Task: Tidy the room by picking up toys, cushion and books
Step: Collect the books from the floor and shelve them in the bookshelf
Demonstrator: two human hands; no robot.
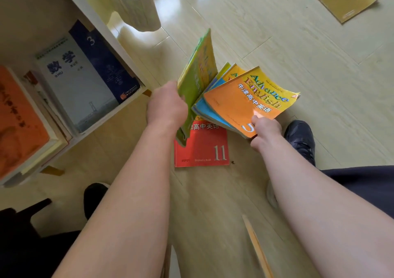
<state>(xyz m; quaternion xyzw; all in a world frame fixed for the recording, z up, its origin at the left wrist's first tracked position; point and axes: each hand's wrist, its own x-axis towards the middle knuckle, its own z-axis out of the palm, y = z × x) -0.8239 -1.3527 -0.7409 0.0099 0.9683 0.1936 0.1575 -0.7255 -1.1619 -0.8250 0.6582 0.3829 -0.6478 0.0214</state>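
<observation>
Left hand (168,105) holds a green book (196,79); right hand (265,131) holds orange books (245,102). Red book (202,147) lies on the floor just below both, nearer the left.

A pale curtain (132,4) hangs over the light wood floor (298,64), near a white shelf (102,28).
</observation>
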